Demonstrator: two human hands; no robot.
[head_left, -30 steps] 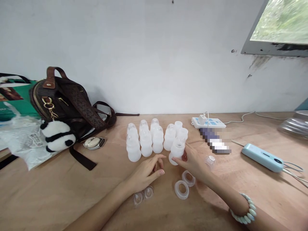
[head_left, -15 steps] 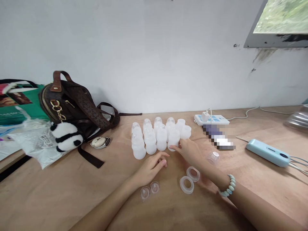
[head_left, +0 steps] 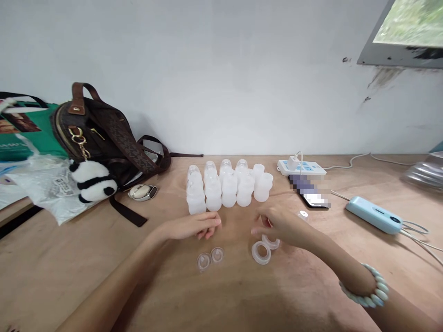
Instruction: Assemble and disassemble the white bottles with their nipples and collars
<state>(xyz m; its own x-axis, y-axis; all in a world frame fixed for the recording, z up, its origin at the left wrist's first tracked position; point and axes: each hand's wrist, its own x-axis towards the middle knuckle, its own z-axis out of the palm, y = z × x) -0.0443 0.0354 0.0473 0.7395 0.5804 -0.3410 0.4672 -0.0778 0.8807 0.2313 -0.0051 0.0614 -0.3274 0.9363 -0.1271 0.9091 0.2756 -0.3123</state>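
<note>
My left hand [head_left: 195,226] hovers just in front of the bottles, its fingers loosely bent and holding nothing. Above the collar rings is my right hand [head_left: 278,225], thumb and fingers apart, with nothing visible between them. Two rows of frosted white baby bottles stand upright; most, such as one front bottle [head_left: 229,191], wear clear domed caps. At the right end an open-necked bottle [head_left: 263,186] stands before another without a cap. Two clear bottle nipples [head_left: 204,261] lie near me. A white collar ring [head_left: 255,258] overlaps a second, partly hidden by my right hand.
A clear cap [head_left: 303,215] lies behind my right wrist. A power strip [head_left: 316,169], a phone [head_left: 308,196] and a light blue device [head_left: 374,214] with cables sit to the right. At left are a brown backpack [head_left: 114,124], panda plush [head_left: 92,180], plastic bag [head_left: 51,184] and watch [head_left: 141,192].
My right hand has drawn back from the front bottle towards the collar rings. My left hand has shifted left, nearer the left-hand bottles. The view has tilted slightly.
</note>
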